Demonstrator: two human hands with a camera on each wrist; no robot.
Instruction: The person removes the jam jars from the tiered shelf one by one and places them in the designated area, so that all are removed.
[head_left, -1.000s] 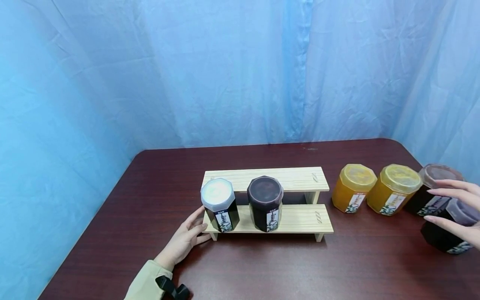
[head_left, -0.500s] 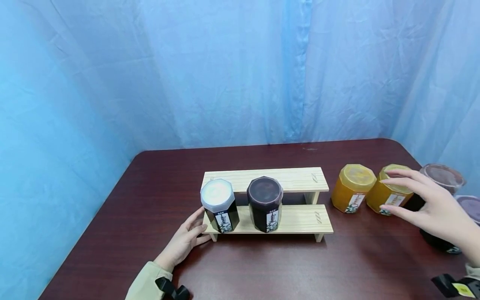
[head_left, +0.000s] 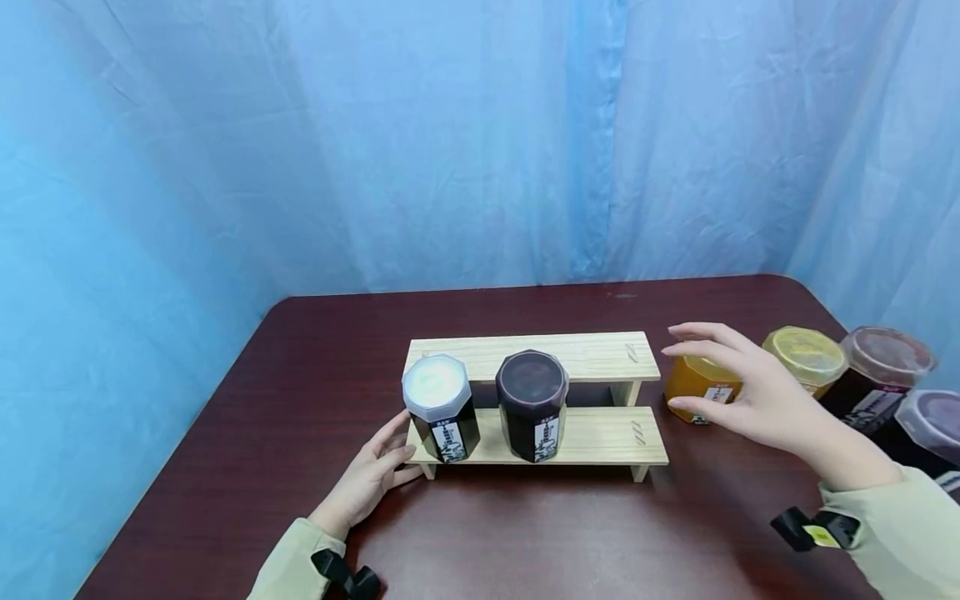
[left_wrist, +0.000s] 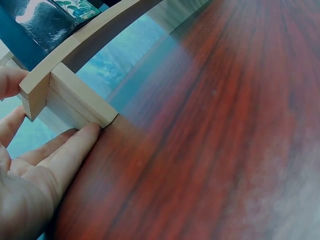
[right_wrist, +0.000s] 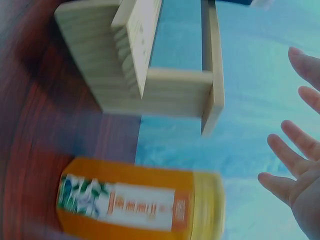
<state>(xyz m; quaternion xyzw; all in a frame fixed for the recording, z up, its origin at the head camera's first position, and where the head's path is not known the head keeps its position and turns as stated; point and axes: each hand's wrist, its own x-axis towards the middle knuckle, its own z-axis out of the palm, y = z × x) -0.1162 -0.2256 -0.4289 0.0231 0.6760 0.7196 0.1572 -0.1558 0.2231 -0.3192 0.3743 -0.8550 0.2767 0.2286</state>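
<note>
My left hand [head_left: 363, 487] rests against the left end of a two-step wooden rack [head_left: 596, 433]. In the left wrist view its outstretched fingers [left_wrist: 75, 147] touch the rack's leg and board end. On the lower step stand two dark eight-sided jars, one with a whitish lid [head_left: 437, 387] at the left, the other with a dark lid [head_left: 531, 383] near the middle. My right hand [head_left: 765, 400], fingers spread and nothing between them, overlaps an amber jar [head_left: 681, 387] right of the rack. In the right wrist view, that amber jar [right_wrist: 140, 200] stands beside the rack, apart from the fingers.
Right of the hand stand another amber jar [head_left: 806, 354] with a yellow lid and two dark jars, one behind [head_left: 873, 383] and one nearer [head_left: 926, 433]. Everything is on a dark red wooden table [head_left: 540, 533]. Blue curtains [head_left: 450, 150] hang behind it.
My right hand has moved left from the dark jars at the far right, past the second amber jar, to the amber jar nearest the rack. The left hand stays put.
</note>
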